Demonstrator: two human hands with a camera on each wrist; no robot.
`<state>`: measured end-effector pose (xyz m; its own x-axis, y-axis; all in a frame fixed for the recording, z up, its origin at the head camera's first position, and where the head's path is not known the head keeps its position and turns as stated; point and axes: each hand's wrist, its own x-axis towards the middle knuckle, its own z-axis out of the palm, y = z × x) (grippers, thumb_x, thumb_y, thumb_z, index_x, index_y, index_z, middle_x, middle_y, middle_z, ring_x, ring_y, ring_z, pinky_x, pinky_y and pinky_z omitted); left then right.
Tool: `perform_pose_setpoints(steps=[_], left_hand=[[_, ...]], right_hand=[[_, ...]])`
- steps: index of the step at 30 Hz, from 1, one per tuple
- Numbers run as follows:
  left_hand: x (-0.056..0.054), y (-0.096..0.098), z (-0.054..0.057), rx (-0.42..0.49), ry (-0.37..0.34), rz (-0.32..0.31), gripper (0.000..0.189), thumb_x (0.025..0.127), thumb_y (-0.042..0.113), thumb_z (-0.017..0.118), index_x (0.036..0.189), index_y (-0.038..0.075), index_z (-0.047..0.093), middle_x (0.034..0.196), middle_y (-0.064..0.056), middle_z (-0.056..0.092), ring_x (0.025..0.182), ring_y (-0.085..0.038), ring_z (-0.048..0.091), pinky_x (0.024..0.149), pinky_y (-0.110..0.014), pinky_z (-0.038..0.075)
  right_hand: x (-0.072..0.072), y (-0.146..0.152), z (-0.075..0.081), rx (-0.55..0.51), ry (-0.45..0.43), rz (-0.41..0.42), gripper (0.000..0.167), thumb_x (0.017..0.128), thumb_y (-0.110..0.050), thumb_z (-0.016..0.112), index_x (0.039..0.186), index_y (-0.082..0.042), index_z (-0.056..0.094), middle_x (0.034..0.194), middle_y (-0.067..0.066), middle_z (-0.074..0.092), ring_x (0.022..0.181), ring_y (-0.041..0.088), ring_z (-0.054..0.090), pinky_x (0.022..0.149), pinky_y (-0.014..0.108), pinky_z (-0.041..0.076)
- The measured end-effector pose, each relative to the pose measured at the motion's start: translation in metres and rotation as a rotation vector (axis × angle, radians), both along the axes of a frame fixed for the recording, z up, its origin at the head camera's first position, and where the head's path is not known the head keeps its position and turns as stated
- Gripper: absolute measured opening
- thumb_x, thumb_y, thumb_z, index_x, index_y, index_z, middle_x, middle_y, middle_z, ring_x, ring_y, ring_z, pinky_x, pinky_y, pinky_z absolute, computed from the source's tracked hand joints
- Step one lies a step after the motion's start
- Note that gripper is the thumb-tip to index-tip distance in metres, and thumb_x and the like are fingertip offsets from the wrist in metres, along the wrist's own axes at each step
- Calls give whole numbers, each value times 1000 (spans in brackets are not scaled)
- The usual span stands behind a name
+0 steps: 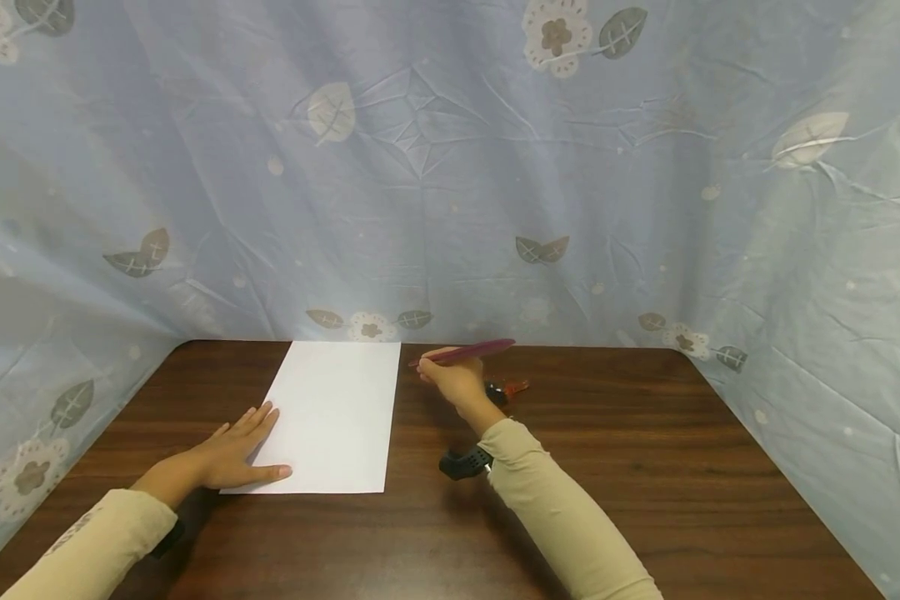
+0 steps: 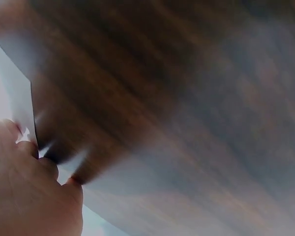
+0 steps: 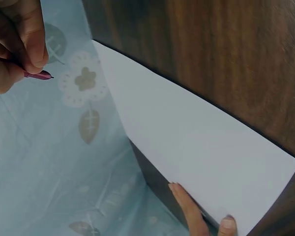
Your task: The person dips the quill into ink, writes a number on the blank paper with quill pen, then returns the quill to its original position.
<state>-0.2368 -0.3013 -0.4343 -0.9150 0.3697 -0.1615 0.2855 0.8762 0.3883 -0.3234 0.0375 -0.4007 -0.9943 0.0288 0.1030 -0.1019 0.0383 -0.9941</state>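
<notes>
A blank white sheet of paper (image 1: 333, 417) lies on the brown wooden table, its far edge close to the curtain. My left hand (image 1: 236, 454) rests with spread, fairly straight fingers on the paper's left edge, thumb over the near left part. In the left wrist view, the left hand (image 2: 32, 191) fills the lower left corner beside the paper's edge. To the right of the sheet, my right hand (image 1: 453, 379) pinches a maroon pen (image 1: 472, 351) between thumb and fingers. In the right wrist view, the pen's pointed tip (image 3: 42, 75) sticks out past the fingertips.
Behind my right wrist a small orange and black object (image 1: 517, 388) shows, partly hidden by the arm. A pale blue curtain (image 1: 450, 208) with flowers and leaves hangs along the back and both sides of the wooden table (image 1: 675, 467).
</notes>
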Motion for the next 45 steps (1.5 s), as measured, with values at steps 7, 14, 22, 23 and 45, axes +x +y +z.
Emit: perform_pose_setpoints(steps=[7, 14, 22, 23, 45], left_hand=[[1, -1, -2, -7, 23, -10, 101, 84, 55, 64, 148, -9, 19, 154, -32, 11, 139, -55, 9, 103, -74, 8], [-1, -1, -4, -13, 22, 0, 102, 83, 55, 64, 148, -9, 18, 154, -32, 11, 139, -54, 8, 104, -73, 7], [0, -5, -8, 41, 39, -19, 99, 84, 53, 64, 147, -9, 19, 153, -34, 11, 137, -57, 8, 101, -76, 5], [-1, -5, -10, 43, 42, -19, 99, 84, 53, 64, 148, -9, 19, 153, -33, 11, 137, -57, 7, 101, -76, 5], [1, 0, -1, 14, 3, 0, 101, 84, 55, 63, 148, -8, 17, 155, -32, 8, 139, -54, 6, 104, -73, 4]], right_hand=[[2, -15, -14, -38, -3, 18, 16, 81, 2, 71, 95, 9, 70, 87, 20, 72, 73, 21, 72, 68, 30, 58], [6, -29, -25, -58, 13, 19, 16, 81, 2, 71, 95, 10, 69, 87, 19, 72, 75, 25, 72, 69, 32, 59], [12, -44, -34, -29, 16, 9, 15, 79, 1, 72, 93, 6, 70, 86, 15, 72, 74, 22, 72, 68, 29, 58], [12, -46, -35, -29, 10, 7, 14, 79, 1, 72, 92, 5, 71, 86, 14, 72, 73, 21, 72, 67, 29, 58], [16, -66, -46, 183, 30, -69, 9, 74, -3, 72, 82, -5, 75, 77, 3, 73, 65, 8, 64, 64, 20, 55]])
